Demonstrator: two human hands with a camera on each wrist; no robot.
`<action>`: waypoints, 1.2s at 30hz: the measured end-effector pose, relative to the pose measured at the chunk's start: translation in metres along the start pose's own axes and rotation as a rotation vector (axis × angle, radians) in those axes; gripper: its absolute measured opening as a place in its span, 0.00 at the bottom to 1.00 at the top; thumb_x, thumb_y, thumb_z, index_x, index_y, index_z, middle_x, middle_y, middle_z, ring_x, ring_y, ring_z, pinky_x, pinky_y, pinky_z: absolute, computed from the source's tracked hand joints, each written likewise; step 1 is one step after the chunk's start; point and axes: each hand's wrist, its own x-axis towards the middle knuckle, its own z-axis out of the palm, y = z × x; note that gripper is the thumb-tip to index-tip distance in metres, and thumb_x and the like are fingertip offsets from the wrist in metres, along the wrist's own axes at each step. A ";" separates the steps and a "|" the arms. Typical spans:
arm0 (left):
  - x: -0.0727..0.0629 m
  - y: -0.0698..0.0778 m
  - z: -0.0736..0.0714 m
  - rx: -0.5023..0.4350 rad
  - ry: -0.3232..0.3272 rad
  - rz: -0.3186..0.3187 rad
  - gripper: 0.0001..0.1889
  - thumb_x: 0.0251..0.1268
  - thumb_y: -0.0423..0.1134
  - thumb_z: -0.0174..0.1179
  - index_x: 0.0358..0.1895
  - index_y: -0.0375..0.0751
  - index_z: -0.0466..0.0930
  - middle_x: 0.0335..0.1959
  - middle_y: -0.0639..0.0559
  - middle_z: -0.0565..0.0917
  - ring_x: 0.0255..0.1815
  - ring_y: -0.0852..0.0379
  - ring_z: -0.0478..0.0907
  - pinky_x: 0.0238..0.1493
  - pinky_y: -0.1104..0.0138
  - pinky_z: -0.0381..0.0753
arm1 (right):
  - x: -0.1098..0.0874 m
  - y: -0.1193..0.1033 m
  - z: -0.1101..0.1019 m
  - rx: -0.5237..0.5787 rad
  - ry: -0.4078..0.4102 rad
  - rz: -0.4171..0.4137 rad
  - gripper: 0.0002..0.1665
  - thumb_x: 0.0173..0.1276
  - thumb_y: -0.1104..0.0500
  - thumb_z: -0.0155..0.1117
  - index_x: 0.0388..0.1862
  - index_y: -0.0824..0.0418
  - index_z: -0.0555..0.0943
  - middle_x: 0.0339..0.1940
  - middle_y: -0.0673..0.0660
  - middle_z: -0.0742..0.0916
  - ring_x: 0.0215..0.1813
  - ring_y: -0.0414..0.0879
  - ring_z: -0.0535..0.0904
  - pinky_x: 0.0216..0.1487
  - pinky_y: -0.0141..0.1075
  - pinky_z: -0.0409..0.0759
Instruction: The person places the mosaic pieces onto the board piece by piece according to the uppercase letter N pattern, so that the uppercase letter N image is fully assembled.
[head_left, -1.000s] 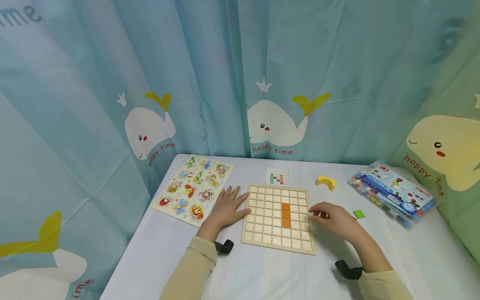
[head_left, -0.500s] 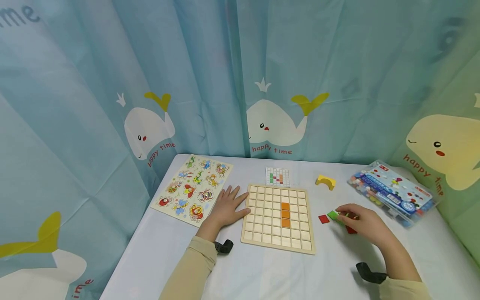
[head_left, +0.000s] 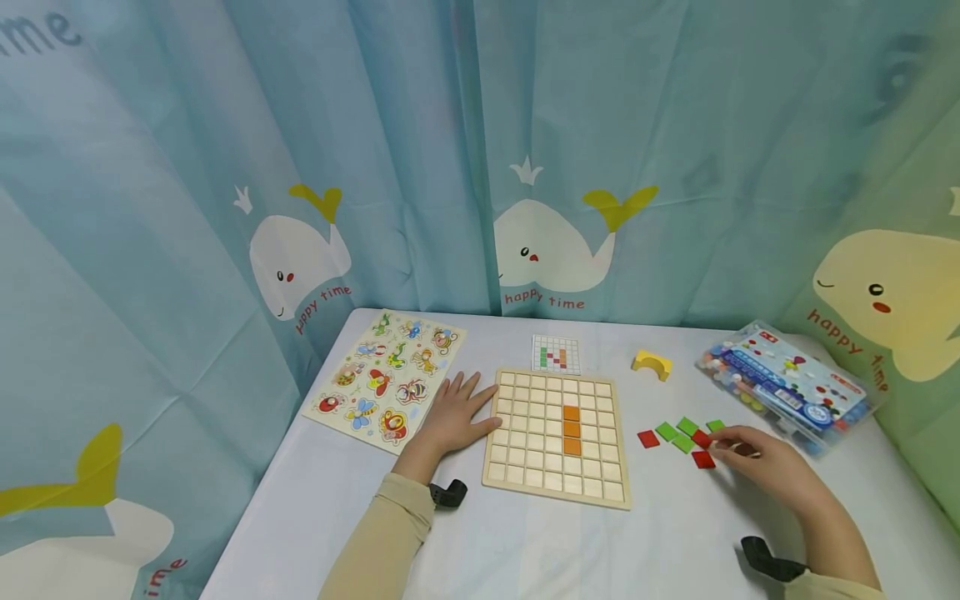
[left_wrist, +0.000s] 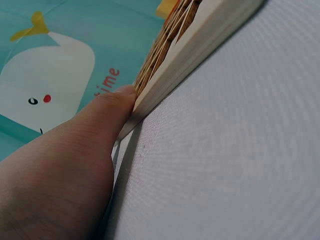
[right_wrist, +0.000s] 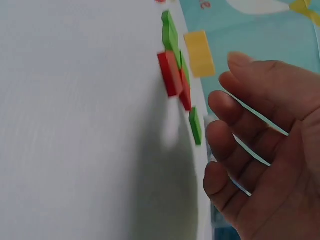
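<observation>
My left hand [head_left: 452, 417] lies spread at the left edge of a wooden grid board [head_left: 555, 492]. In the left wrist view, the thumb [left_wrist: 107, 112] sits right against the board's side [left_wrist: 175, 70]. Three orange square tiles [head_left: 572, 428] form a column in the grid. Right of the board, my right hand [head_left: 765, 462] hovers with bent, relaxed fingers by a red tile [head_left: 701, 439]; the right wrist view shows nothing between them. Around it lie several green tiles [head_left: 682, 442], another red tile [head_left: 703, 459] and a red one [head_left: 648, 439] farther left.
A card with a coloured grid pattern [head_left: 555, 354] lies behind the board. Beyond the tiles stands a yellow arch block [head_left: 652, 364]. A clear plastic box of colourful pieces [head_left: 791, 387] is at the back right. An insect puzzle board [head_left: 386, 379] lies at the left.
My right hand has moved right, from the board's edge past the loose tiles, uncovering green and red ones. The left hand and the orange tiles have stayed put.
</observation>
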 end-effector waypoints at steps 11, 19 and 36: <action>0.000 -0.001 0.004 -0.016 0.013 0.005 0.38 0.68 0.74 0.41 0.78 0.67 0.54 0.82 0.51 0.50 0.83 0.41 0.42 0.81 0.45 0.40 | -0.003 0.017 0.001 0.005 -0.048 -0.015 0.26 0.71 0.43 0.62 0.57 0.60 0.80 0.47 0.55 0.85 0.38 0.34 0.73 0.35 0.29 0.75; 0.000 -0.002 0.005 -0.015 0.023 0.010 0.38 0.67 0.74 0.41 0.78 0.67 0.54 0.82 0.51 0.51 0.83 0.41 0.42 0.81 0.45 0.41 | 0.001 0.019 0.006 -0.026 -0.056 -0.026 0.24 0.69 0.47 0.66 0.56 0.61 0.80 0.43 0.54 0.83 0.41 0.41 0.73 0.37 0.31 0.75; 0.000 -0.002 0.003 -0.017 0.038 0.015 0.37 0.68 0.73 0.42 0.77 0.66 0.56 0.81 0.49 0.52 0.82 0.40 0.43 0.80 0.45 0.41 | 0.005 0.018 0.015 -0.068 -0.048 -0.097 0.24 0.68 0.47 0.66 0.58 0.58 0.80 0.42 0.54 0.79 0.40 0.44 0.69 0.36 0.33 0.69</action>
